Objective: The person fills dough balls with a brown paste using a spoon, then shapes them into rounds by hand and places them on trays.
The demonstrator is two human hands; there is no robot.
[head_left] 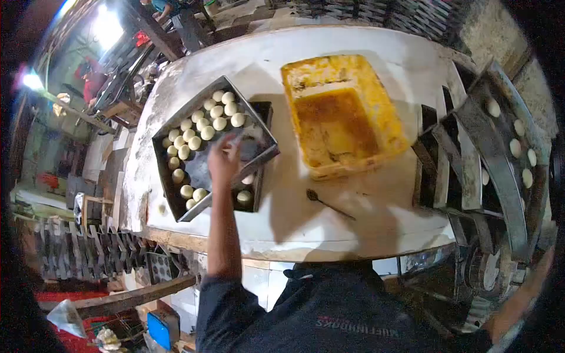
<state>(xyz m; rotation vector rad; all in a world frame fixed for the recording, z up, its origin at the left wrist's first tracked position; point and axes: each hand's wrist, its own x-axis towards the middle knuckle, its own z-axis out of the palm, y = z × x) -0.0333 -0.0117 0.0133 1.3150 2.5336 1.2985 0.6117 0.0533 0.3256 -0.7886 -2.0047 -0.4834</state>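
My left hand (225, 157) is over a dark metal tray (170, 207), near its bare middle. Motion blurs the bent fingers, so whether they hold anything is unclear. Pale round balls (207, 133) lie in rows along the tray's upper and left parts, with a few at its lower end. This tray sits tilted across another dark tray (257, 200), in which a ball (243, 197) shows. On the right, only my forearm shows at the edge of the view, beside stacked metal trays (493, 170); my right hand itself is out of sight.
A yellow tub (388, 120) with brown residue stands on the white table (282, 220). Below it lies a dark spoon-like utensil (331, 204). More balls (515, 148) lie in the stacked trays at right. A person (187, 29) is beyond the table, and metal racks stand at lower left.
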